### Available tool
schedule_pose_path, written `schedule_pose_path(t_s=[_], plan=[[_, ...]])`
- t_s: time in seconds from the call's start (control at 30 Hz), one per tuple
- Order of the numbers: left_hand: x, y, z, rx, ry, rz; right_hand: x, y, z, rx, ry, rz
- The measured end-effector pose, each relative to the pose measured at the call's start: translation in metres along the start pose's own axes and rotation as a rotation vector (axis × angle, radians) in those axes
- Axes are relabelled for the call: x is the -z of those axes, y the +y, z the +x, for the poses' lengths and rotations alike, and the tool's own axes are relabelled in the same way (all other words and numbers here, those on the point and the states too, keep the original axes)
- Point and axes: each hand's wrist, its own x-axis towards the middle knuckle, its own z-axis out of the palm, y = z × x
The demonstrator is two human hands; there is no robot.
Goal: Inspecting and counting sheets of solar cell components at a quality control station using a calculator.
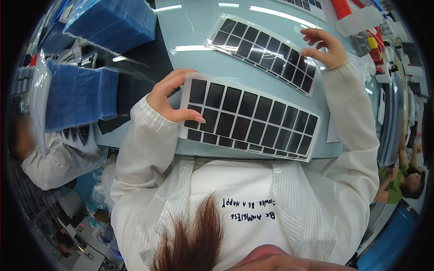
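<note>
My left hand (168,95) grips the left end of a white sheet (248,115) covered in rows of black rectangles, thumb on top and fingers behind the edge. The sheet slants across the table's near edge, and further rows of rectangles show along its lower side, so several sheets seem to lie under it. Farther off, a second sheet of black rectangles (264,53) lies on the table, its surface shiny with reflections. Above that sheet's right end is my right hand (329,50), thumb and fingers apart, with nothing visible between them.
Blue film-wrapped blocks (81,92) and a larger blue block (110,25) stand at the left on a dark mat (149,52). The pale glass table (190,27) carries another sheet at the far edge. Red items and a yellow-capped bottle (371,43) crowd the right. Other people sit at both sides.
</note>
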Motion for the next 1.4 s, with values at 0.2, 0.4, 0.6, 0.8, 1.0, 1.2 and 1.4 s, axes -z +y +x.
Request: schedule_pose_path(t_s=[0.2,0.4,0.6,0.8,1.0,1.2,1.4], plan=[[0.002,-0.001,-0.001,-0.023,-0.023,0.020,0.005,-0.055,-0.031,0.177,-0.282,0.242],[0.002,0.001,0.002,-0.043,-0.011,0.029,-0.023,-0.079,-0.054,0.268,-0.494,0.327],[0.008,-0.002,0.003,-0.135,0.003,0.041,-0.032,-0.071,-0.057,0.149,-0.497,0.359],[0.011,-0.003,-0.002,-0.124,-0.037,0.195,-0.025,-0.063,-0.067,0.165,-0.456,0.345],[0.016,-0.002,0.012,-0.229,0.028,0.192,-0.021,-0.063,-0.070,0.103,-0.458,0.376],[0.018,0.006,0.015,-0.169,0.028,0.194,-0.018,-0.067,-0.071,0.000,-0.446,0.473],[0.007,0.023,0.017,0.076,0.083,-0.451,-0.019,-0.076,-0.067,-0.131,-0.449,0.625]])
